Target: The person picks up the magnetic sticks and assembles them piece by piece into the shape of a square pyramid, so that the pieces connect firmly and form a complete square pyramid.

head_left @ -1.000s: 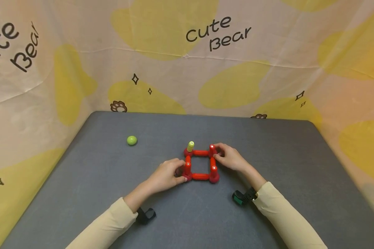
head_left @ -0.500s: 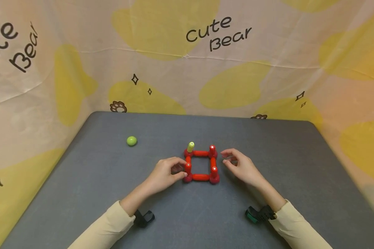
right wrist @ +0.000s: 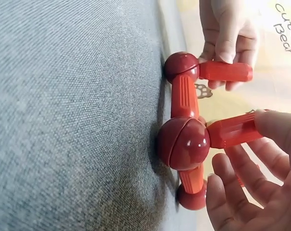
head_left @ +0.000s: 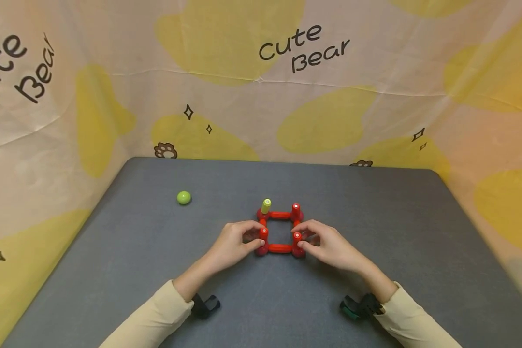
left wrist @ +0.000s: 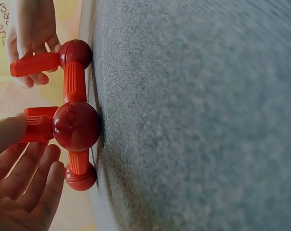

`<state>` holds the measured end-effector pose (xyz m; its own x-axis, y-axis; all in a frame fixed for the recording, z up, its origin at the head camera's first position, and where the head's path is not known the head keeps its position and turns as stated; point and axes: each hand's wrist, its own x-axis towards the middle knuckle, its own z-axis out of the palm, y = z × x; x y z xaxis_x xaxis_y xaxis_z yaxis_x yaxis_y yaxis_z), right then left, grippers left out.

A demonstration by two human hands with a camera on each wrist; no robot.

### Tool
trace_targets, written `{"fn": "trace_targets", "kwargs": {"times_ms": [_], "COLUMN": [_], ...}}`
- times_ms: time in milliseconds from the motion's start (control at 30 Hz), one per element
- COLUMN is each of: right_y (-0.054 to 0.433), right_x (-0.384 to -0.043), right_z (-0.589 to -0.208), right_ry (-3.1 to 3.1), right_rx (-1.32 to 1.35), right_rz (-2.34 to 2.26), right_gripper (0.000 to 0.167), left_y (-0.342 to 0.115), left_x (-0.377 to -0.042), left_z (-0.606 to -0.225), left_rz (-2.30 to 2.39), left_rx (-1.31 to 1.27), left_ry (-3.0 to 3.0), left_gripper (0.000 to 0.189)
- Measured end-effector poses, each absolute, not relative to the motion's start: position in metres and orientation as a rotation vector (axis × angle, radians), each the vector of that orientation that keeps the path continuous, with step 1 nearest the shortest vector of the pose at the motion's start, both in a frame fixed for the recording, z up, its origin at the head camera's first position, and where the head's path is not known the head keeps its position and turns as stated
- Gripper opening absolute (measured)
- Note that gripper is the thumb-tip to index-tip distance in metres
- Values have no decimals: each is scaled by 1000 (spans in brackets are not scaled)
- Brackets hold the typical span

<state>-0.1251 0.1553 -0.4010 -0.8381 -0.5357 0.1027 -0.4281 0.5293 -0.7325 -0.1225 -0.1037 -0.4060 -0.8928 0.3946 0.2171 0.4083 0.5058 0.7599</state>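
Note:
Red rods joined by dark red balls form a square frame point(head_left: 280, 248) flat on the table. A red rod stands upright on each front corner and on the back right one; the back left ball carries a yellow-green rod point(head_left: 266, 206). My left hand point(head_left: 231, 244) pinches the front left upright rod point(head_left: 264, 234), its thumb near the top. Opposite, my right hand point(head_left: 332, 246) holds the front right upright rod point(right wrist: 234, 131) between thumb and fingers. The front right ball point(right wrist: 184, 144) sits below that hand in the right wrist view.
A lime green ball point(head_left: 184, 197) lies apart at the back left of the grey table point(head_left: 374, 203). A printed cloth point(head_left: 226, 58) hangs behind the table's back edge and along the left side. Each wrist wears a dark strap-on device point(head_left: 355, 307).
My right hand let go at the back right corner, drew away to the right, then came to the front right upright rod. The left hand stays at the front left corner.

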Motion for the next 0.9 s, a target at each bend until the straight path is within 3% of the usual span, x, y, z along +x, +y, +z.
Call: {"fn": "trace_targets", "kwargs": {"times_ms": [200, 900], "right_y": [151, 138], "right_x": [-130, -143], "right_z": [-402, -405], "right_ry": [2664, 2711], "right_rx": [-829, -784], "right_rz": [-1151, -1110], "right_gripper": [21, 22], "left_y": [-98, -88], "left_x": [-125, -137], "left_z": [-406, -407], "left_rz": [-1333, -1285], "left_rx": [-743, -785], "left_ry": [-2725, -2802], "left_gripper": [26, 25]}}
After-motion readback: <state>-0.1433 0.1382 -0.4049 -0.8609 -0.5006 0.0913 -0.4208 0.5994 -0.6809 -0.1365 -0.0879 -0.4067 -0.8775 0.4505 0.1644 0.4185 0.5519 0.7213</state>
